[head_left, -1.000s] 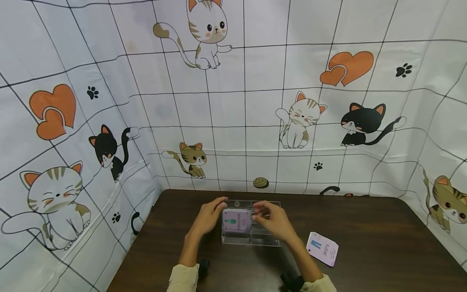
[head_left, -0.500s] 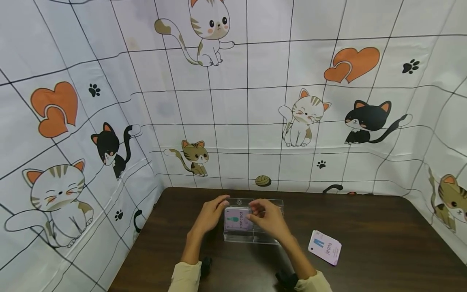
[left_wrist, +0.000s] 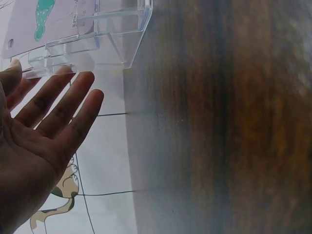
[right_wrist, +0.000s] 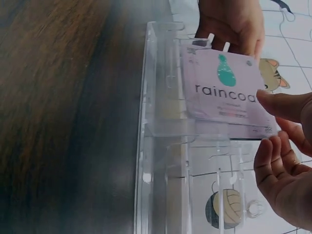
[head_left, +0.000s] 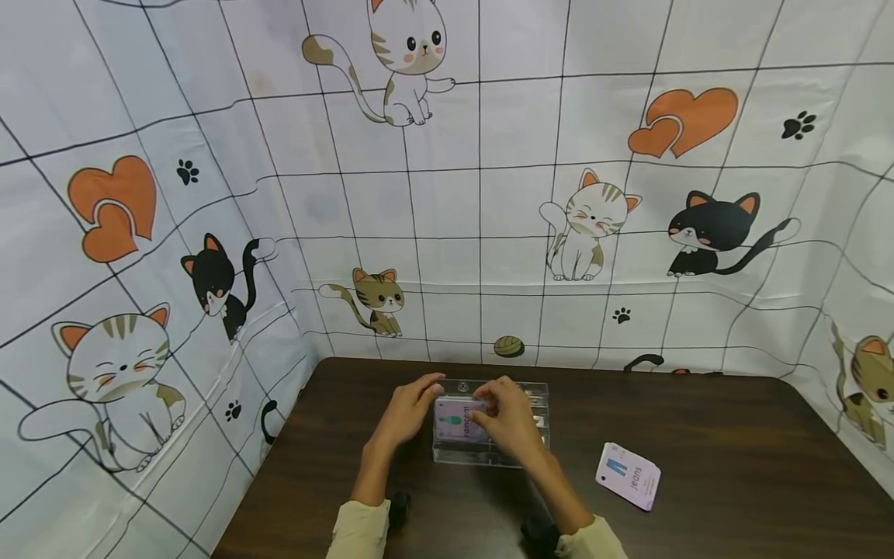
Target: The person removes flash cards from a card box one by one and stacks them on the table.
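A clear acrylic card holder (head_left: 482,458) with several compartments stands near the back edge of the table. In its left part is a lilac raincoat card (right_wrist: 226,92), with another lilac card edge (right_wrist: 243,130) showing behind it. My right hand (head_left: 511,423) pinches the raincoat card at its right edge, thumb in front and fingers behind. On the holder's left side, my left hand (head_left: 407,413) touches the upper corner. Its fingers (left_wrist: 61,109) are extended and spread along the clear plastic in the left wrist view.
A lilac jeans card (head_left: 628,476) lies on the dark wooden table (head_left: 726,442), to the right of the holder. White sheeting (head_left: 447,202) printed with cats and hearts encloses the table's back and sides.
My right hand has moved left from the holder's right part and has taken hold of the raincoat card's edge. The left hand stays at the holder's corner. The head view has shifted slightly.
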`<state>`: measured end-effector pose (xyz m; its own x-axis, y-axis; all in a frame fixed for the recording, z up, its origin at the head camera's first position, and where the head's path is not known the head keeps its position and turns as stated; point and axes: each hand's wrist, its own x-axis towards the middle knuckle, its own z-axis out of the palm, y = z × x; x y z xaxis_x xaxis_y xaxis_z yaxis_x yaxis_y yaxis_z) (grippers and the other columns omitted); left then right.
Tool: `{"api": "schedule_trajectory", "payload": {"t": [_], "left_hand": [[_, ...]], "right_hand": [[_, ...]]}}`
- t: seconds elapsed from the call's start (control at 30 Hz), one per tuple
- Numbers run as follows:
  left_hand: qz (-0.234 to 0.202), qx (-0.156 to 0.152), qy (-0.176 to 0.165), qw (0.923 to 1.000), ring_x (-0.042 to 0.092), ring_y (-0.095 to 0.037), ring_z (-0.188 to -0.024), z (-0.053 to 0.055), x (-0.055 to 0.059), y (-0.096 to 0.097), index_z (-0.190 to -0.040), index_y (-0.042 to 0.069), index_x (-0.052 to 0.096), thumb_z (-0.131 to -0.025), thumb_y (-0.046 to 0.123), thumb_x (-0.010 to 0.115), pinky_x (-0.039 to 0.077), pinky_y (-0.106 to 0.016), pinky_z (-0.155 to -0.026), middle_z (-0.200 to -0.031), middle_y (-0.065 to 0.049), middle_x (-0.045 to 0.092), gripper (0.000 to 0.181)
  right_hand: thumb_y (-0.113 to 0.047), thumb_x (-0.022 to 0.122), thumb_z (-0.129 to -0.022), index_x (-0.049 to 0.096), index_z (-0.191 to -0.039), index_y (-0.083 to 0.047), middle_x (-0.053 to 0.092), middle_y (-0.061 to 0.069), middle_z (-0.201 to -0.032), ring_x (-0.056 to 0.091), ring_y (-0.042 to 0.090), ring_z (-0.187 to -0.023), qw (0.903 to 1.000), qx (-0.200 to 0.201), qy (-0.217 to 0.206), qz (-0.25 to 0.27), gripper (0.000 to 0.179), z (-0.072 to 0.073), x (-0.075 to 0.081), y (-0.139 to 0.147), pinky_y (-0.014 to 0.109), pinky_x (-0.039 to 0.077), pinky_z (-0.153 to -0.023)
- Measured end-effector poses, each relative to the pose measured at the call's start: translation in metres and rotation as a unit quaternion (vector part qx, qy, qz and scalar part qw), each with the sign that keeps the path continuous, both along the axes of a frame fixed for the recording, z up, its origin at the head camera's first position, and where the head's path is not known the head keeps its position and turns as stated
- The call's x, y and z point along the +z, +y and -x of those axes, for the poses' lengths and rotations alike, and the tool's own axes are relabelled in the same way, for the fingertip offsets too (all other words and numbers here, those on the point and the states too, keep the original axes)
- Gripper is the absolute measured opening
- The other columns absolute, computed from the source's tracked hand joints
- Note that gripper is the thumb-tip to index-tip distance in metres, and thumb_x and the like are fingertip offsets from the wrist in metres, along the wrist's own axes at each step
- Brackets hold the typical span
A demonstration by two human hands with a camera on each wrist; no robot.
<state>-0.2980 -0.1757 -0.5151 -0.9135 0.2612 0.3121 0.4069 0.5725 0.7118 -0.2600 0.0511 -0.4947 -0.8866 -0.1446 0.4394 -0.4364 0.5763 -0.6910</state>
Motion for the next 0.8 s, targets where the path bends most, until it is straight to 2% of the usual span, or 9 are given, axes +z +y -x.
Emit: {"api": "schedule_trajectory", "payload": {"t": [0.13,0.27,0.43,0.67,0.8], "left_hand": [[-0.005,-0.002,-0.002,1.0000,0.074,-0.032,-0.118,0.000,0.001,0.001,-0.147,0.009,0.065,-0.114,0.026,0.053,0.056,-0.057,-0.104,-0.133,-0.017,0.075,0.038],[-0.003,0.000,-0.001,1.0000,0.073,-0.027,-0.109,0.000,0.001,0.001,-0.146,0.008,0.065,-0.115,0.025,0.052,0.058,-0.053,-0.099,-0.130,-0.016,0.076,0.038],[-0.001,0.002,-0.003,1.0000,0.071,-0.023,-0.103,0.000,0.001,0.001,-0.146,0.008,0.065,-0.114,0.023,0.053,0.057,-0.050,-0.096,-0.128,-0.015,0.077,0.038],[-0.002,0.000,0.000,1.0000,0.073,-0.033,-0.121,0.000,0.000,0.000,-0.145,0.009,0.066,-0.114,0.022,0.054,0.056,-0.057,-0.105,-0.135,-0.016,0.075,0.036],[0.005,-0.004,0.005,1.0000,0.073,-0.034,-0.122,0.000,-0.001,-0.001,-0.145,0.008,0.065,-0.114,0.021,0.054,0.056,-0.058,-0.105,-0.135,-0.017,0.075,0.036]], "right_hand": [[-0.001,0.088,-0.085,0.074,-0.096,-0.007,0.061,0.003,-0.087,0.053,0.010,-0.075,0.9999,0.009,0.012,0.002,0.019,0.001,-0.001,0.002,0.023,0.047,-0.067],[-0.003,0.084,-0.090,0.075,-0.095,-0.007,0.062,0.002,-0.084,0.054,0.009,-0.073,0.9996,0.015,0.022,0.009,0.011,0.002,0.000,0.005,0.023,0.047,-0.066],[-0.003,0.078,-0.095,0.075,-0.099,-0.006,0.070,0.005,-0.090,0.063,0.013,-0.078,0.9991,0.024,0.020,0.027,0.006,0.003,0.003,0.008,0.025,0.055,-0.068],[0.001,0.074,-0.098,0.074,-0.104,-0.004,0.074,0.011,-0.097,0.071,0.020,-0.085,0.9973,0.030,0.007,0.066,0.007,0.002,0.006,0.012,0.026,0.060,-0.072],[-0.001,0.072,-0.100,0.074,-0.107,-0.005,0.075,0.012,-0.097,0.072,0.020,-0.084,0.9961,0.029,-0.018,0.081,0.008,0.000,0.009,0.015,0.027,0.061,-0.073]]}}
